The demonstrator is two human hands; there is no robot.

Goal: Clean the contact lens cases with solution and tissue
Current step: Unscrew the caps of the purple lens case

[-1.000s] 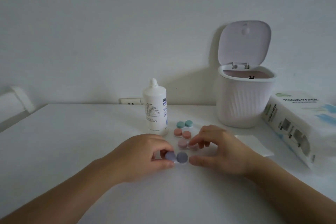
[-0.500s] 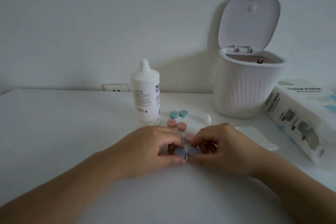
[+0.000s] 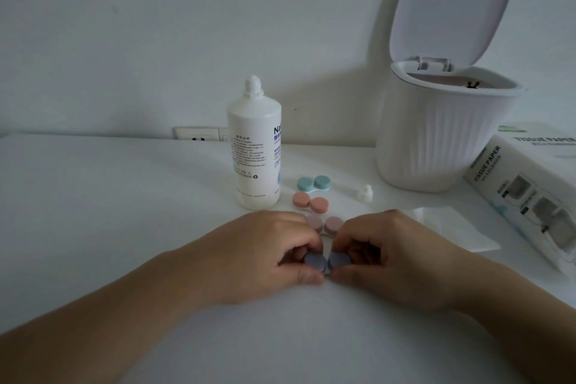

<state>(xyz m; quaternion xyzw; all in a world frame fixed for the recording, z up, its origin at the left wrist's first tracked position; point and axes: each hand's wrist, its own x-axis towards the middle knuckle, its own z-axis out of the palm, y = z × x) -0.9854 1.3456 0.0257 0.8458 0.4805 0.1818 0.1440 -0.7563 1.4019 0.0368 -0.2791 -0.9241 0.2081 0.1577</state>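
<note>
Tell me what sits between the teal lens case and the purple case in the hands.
In the head view, two cases lie between the teal case and the purple case: the orange case, then the pink case.

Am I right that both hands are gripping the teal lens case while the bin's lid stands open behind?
Not quite: the head view shows both hands, left hand and right hand, gripping the purple lens case; the teal lens case lies untouched. The bin lid is open.

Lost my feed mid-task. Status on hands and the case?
Left hand and right hand each pinch one cap of the purple lens case. Caps on. Solution bottle uncapped, tissue untouched. Nothing in the way.
</note>
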